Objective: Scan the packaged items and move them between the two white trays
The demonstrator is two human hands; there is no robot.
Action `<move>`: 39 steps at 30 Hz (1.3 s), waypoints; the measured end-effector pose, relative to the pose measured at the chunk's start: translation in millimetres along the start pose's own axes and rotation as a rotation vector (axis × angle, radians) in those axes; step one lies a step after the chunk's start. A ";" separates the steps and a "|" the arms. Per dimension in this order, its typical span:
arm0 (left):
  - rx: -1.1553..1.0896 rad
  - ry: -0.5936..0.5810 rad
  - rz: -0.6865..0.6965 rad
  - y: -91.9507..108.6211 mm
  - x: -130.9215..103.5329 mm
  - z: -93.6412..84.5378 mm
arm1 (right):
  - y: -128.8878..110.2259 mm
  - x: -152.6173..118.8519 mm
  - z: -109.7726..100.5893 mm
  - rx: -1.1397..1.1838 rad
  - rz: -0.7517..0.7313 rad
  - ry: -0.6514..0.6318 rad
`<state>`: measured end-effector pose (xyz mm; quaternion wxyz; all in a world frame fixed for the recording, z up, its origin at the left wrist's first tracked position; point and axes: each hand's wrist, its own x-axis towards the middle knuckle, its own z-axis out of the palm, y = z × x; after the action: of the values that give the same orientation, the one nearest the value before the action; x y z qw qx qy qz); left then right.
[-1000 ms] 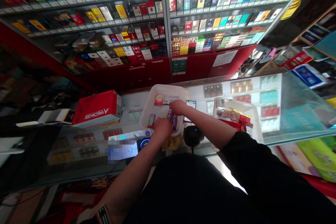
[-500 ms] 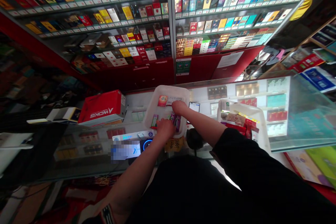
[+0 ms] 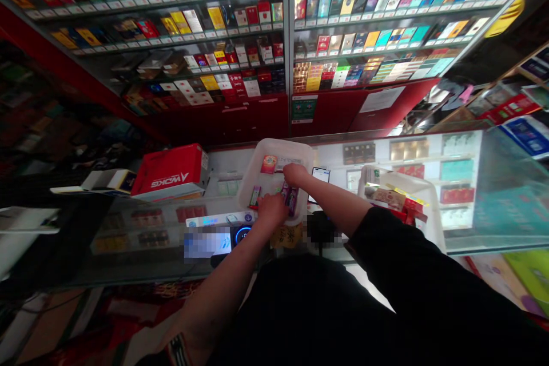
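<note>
A white plastic bin (image 3: 246, 183) stands on the glass counter, and both my hands are inside it. Slim purple packs (image 3: 292, 201) lie at its right side, between and below my hands. My right hand (image 3: 295, 175) is closed, its curled fingers at the far end of these packs. Closer to me, my left hand (image 3: 273, 209) has bent fingers against the packs' left side; what its fingertips hold is hidden. A small green pack (image 3: 255, 195) lies left of my left hand. An orange-red packet (image 3: 269, 164) rests near the bin's far wall.
Right of the bin lie a phone (image 3: 321, 175) and a second white bin (image 3: 435, 206) of mixed packets. A red box (image 3: 169, 171) sits to the left. Nearer me are a lit-screen device (image 3: 210, 240) and a black object (image 3: 319, 229). Shelves of cigarette packs (image 3: 240, 51) rise beyond the counter.
The whole view has shifted slightly, so things appear a little farther right. My hands stay at the purple packs in the bin, with only slight finger movement.
</note>
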<state>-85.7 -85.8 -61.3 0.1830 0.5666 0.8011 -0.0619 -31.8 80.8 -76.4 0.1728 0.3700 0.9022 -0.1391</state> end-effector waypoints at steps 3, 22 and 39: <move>-0.024 0.014 -0.037 -3.9 4.4 1.4 | 3.1 -4.1 -6.3 -0.022 -0.026 0.006; -0.208 -0.152 -0.072 -17.6 28.1 -10.0 | 41.7 -66.5 -37.6 0.152 0.000 0.143; -0.685 0.073 0.075 -46.6 33.4 -36.1 | 86.4 -127.1 -22.7 0.603 0.061 0.375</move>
<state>-146.9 -61.6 -45.1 0.3361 0.5030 0.7600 0.2377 110.1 70.1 -13.9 -0.1087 0.4502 0.8252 -0.3234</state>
